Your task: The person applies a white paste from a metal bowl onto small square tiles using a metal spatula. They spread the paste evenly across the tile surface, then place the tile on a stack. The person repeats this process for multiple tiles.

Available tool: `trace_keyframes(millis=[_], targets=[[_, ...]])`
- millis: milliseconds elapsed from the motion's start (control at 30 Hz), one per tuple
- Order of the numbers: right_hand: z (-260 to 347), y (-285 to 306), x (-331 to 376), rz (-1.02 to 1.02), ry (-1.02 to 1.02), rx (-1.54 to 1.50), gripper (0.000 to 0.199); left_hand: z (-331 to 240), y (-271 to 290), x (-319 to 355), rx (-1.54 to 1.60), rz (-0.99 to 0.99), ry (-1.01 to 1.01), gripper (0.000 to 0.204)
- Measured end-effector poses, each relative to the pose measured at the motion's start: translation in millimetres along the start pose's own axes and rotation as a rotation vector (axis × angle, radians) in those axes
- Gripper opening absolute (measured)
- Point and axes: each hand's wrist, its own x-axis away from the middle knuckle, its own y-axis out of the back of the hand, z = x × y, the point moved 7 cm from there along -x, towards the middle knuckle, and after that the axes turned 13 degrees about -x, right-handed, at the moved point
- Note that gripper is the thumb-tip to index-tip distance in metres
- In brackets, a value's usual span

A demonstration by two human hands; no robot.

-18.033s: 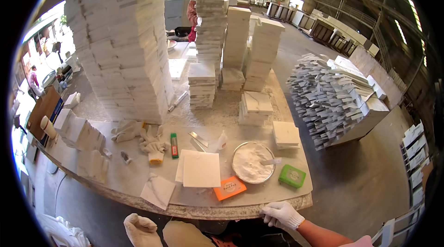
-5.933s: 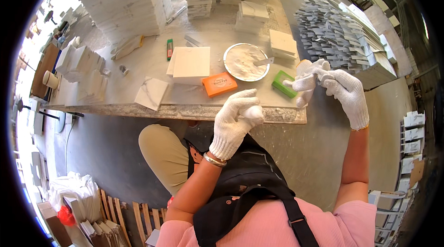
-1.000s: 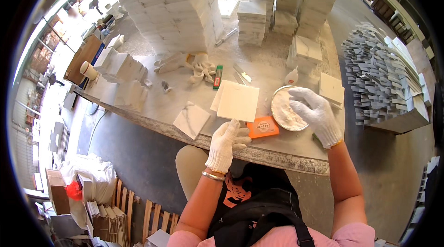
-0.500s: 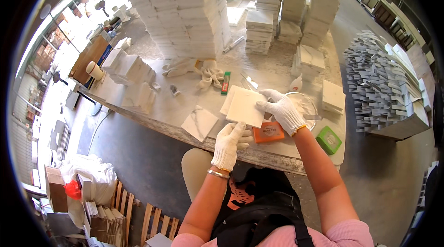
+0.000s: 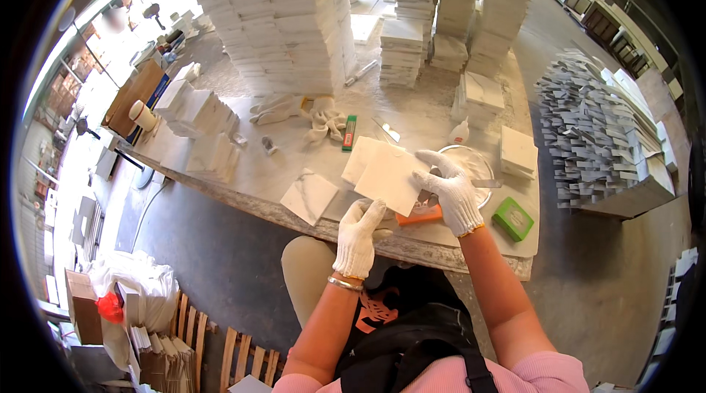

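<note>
A pale square stone tile [image 5: 395, 180] is tilted above the worktable between my two gloved hands. My right hand [image 5: 450, 194] grips its right edge, thumb and fingers around it. At the lower left edge, my left hand [image 5: 358, 237] pinches the tile with its fingertips. Behind it shows part of another white tile [image 5: 359, 158]. A grey-veined tile [image 5: 309, 197] lies flat to the left of them. Beneath the held tile, an orange hand pad [image 5: 421, 216] is partly covered. Close to my right hand sits a round white dish [image 5: 478, 161] of pale paste with a flat blade [image 5: 487, 183] across its rim.
A green pad [image 5: 512, 219] lies near the right corner. Farther back are a small white bottle [image 5: 460, 132], a green-and-red box [image 5: 349, 133] and loose gloves [image 5: 326, 122]. Tall tile stacks [image 5: 272, 25] rise behind. Stacked grey pieces [image 5: 599, 136] stand right of the table.
The held tile has turned and tipped, its lower corner now lower and over the orange pad. My left fingertips have come onto its edge. The whole view has shifted slightly.
</note>
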Motion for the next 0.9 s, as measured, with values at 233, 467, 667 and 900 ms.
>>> trace_keyframes(millis=[233,467,667,900], targets=[[6,38,57,-0.150,0.053,-0.091,0.047,20,-49,21,0.241,0.299,-0.044,0.050],[18,74,100,-0.200,-0.004,0.090,0.037,35,-91,29,0.343,0.377,0.070,0.055],[70,131,109,-0.451,0.320,0.370,0.023,47,-92,25,0.361,0.379,0.131,0.056],[97,146,64,-0.388,0.338,0.640,0.026,46,-89,18,0.337,0.366,0.164,0.055]])
